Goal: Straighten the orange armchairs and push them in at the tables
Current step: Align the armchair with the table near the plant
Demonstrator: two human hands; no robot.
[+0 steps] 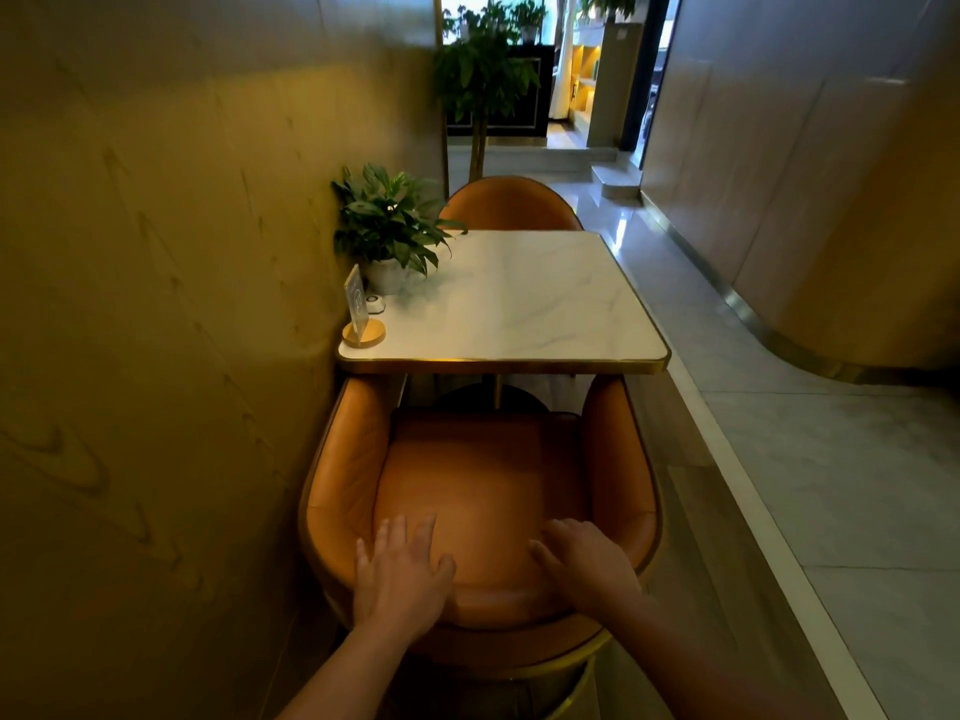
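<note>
An orange leather armchair (483, 475) stands right below me, facing a white marble table (524, 298) with a gold rim. Its armrest tips reach just under the table's near edge. My left hand (400, 574) lies over the top of the chair's backrest, fingers spread and draped onto the inner padding. My right hand (587, 563) rests on the same backrest a little to the right, fingers curled over it. A second orange armchair (511, 205) stands at the table's far side, its back showing above the tabletop.
A wood-panelled wall (156, 304) runs close along the left of chair and table. A potted plant (389, 231), a small sign on a round wooden base (361, 319) and a white call button (375, 302) sit on the table's left side. A tiled aisle (779, 407) runs along the right.
</note>
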